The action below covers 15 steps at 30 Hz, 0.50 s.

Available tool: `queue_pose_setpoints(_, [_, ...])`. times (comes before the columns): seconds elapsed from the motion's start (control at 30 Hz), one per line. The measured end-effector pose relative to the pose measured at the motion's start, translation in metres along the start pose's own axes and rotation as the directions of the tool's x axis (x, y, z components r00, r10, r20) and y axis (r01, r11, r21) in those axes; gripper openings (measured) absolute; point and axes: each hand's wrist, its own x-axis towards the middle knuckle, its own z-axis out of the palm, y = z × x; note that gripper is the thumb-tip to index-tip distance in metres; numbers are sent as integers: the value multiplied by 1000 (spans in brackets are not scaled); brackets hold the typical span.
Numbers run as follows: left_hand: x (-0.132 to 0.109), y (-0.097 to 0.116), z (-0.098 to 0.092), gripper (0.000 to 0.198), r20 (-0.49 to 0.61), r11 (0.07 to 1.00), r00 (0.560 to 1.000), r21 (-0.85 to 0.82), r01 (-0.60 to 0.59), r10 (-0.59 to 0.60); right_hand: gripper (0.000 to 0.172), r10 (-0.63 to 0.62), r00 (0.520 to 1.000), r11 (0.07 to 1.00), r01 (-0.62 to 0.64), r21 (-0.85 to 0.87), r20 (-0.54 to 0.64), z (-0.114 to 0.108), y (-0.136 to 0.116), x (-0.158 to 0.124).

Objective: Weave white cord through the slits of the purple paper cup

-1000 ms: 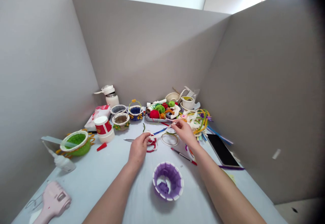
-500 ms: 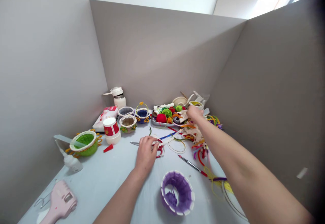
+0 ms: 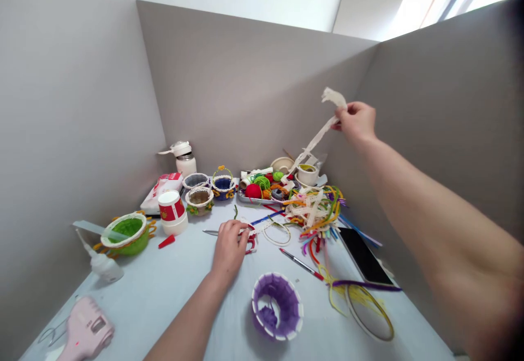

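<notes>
My left hand rests low over the table with its fingers curled on an end of white lace trim. Beneath it lie red-handled scissors, their middle hidden by the hand and a blade poking out left. Raised high at the right, my right hand pinches a strip of white lace that slants down to the tray area. Whether both lace pieces are one strip I cannot tell. A purple woven basket with purple material inside stands near the front.
Tangled trimmings lie beside a yarn tray. Small baskets, a red-and-white tub and a green basket stand left. A pink glue gun, pen, phone and hoop are around. Grey partitions enclose the table.
My right hand has risen from the pile by the tray, up and to the right, drawing the lace strip out. My left hand stays over the scissors. The view has shifted slightly.
</notes>
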Motion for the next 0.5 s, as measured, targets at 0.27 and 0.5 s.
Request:
queue_pose_setpoints(0.27, [0,1,0,18,24,1000,1000,0,-1,1,12,-104,991,958,121,259,-81,-21,-58,12])
queue_pose_setpoints(0.5, [-1,0,1,17,20,1000,1000,3,-3,3,14,-186,968,871,243,428,-170,-31,-90,29])
